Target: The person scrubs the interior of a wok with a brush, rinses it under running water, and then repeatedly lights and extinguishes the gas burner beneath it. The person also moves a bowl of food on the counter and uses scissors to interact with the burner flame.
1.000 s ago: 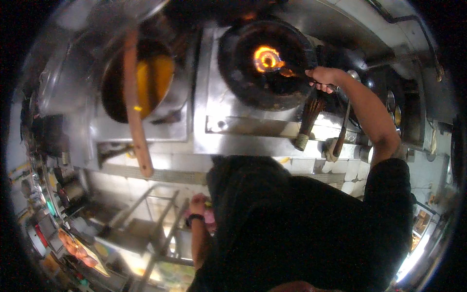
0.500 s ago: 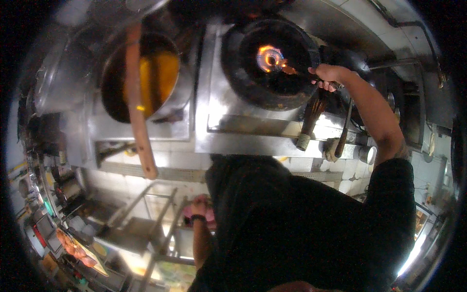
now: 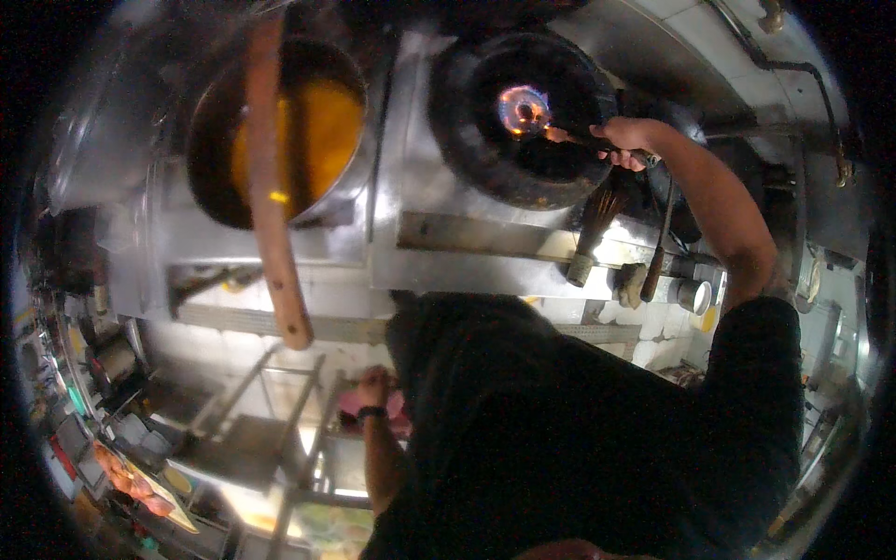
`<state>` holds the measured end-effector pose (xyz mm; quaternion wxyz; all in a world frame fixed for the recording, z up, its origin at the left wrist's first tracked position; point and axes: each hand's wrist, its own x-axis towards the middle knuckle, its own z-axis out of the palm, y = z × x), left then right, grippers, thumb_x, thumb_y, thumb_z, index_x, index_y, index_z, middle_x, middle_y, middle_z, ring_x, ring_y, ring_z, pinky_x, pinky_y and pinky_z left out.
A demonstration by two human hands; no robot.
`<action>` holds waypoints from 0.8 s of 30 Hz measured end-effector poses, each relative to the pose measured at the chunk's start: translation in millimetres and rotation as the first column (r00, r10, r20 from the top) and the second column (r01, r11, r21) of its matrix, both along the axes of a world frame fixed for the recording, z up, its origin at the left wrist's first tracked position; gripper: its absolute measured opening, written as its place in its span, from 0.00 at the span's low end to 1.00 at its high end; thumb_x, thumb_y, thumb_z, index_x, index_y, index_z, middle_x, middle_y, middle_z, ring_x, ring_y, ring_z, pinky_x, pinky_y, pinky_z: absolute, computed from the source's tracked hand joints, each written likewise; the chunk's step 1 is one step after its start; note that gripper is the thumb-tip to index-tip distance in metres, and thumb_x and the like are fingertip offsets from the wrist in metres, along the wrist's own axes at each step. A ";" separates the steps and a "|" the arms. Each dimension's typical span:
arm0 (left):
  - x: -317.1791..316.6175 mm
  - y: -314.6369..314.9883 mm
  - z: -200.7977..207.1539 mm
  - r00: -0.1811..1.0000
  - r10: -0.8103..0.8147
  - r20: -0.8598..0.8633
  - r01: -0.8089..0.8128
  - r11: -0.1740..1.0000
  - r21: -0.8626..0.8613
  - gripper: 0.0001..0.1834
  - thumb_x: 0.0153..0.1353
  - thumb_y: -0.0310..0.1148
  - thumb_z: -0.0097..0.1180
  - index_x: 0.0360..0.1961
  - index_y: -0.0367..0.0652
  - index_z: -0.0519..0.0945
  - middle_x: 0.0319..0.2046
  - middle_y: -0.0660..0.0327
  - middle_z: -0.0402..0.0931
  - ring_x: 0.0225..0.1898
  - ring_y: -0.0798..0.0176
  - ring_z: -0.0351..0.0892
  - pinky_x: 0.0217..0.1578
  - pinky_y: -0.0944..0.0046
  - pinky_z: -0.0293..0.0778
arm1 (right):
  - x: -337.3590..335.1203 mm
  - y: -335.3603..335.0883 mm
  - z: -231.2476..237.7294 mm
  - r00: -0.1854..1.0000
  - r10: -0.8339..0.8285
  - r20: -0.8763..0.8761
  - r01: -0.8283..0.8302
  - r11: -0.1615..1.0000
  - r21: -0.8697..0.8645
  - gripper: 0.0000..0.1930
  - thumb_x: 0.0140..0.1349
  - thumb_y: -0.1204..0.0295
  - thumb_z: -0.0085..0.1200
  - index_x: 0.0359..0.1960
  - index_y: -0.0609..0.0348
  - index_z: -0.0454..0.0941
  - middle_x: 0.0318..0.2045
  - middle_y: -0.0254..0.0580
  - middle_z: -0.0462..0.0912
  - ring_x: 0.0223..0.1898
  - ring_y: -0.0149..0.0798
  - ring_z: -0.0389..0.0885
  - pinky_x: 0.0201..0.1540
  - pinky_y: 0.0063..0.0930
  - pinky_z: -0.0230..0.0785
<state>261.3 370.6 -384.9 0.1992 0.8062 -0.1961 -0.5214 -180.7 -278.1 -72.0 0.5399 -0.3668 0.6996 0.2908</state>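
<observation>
My right hand (image 3: 627,138) reaches out over a black round burner ring (image 3: 485,159) on the steel stove and grips a thin lighting stick (image 3: 567,136) whose tip sits at the small flame (image 3: 523,108) in the middle. My left hand (image 3: 375,385) hangs low by my hip, fingers closed on a pink cloth (image 3: 396,407), with a dark band on the wrist.
A large steel pot (image 3: 224,177) of orange liquid stands on the left burner, a long wooden paddle (image 3: 271,196) resting across it. A bamboo brush (image 3: 590,233) and a ladle handle (image 3: 657,252) lean at the stove's front right. Metal racks (image 3: 252,420) stand at lower left.
The flame in the burner has shrunk and dimmed from bright orange to a small glow. My right hand stays at the ring's right rim; my left hand holds its place.
</observation>
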 end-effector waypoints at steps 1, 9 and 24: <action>2.2 -0.3 -1.4 0.996 0.040 -0.082 -0.039 0.999 0.022 0.13 0.65 0.40 0.58 0.42 0.41 0.82 0.35 0.57 0.86 0.36 0.58 0.85 0.40 0.56 0.80 | 2.1 3.6 4.8 1.000 0.030 -0.006 -0.031 0.999 -0.026 0.32 0.74 0.38 0.35 0.35 0.57 0.73 0.18 0.27 0.64 0.15 0.24 0.58 0.15 0.24 0.53; 12.5 43.3 -62.6 0.498 -0.696 0.517 0.801 0.598 0.034 0.12 0.55 0.41 0.64 0.37 0.49 0.81 0.48 0.56 0.81 0.50 0.50 0.80 0.47 0.50 0.78 | 10.2 -8.9 -6.9 0.989 -0.131 -0.065 0.136 0.987 0.089 0.33 0.73 0.36 0.35 0.33 0.55 0.74 0.18 0.27 0.66 0.15 0.23 0.59 0.16 0.21 0.53; 30.7 -19.9 14.7 0.997 -0.045 -0.060 0.044 0.999 -0.030 0.17 0.66 0.43 0.55 0.36 0.37 0.82 0.37 0.50 0.85 0.39 0.57 0.85 0.42 0.54 0.77 | 59.9 -50.3 -18.0 0.994 0.041 -0.100 -0.031 0.994 0.105 0.26 0.71 0.42 0.47 0.29 0.53 0.70 0.22 0.28 0.72 0.16 0.21 0.67 0.13 0.15 0.59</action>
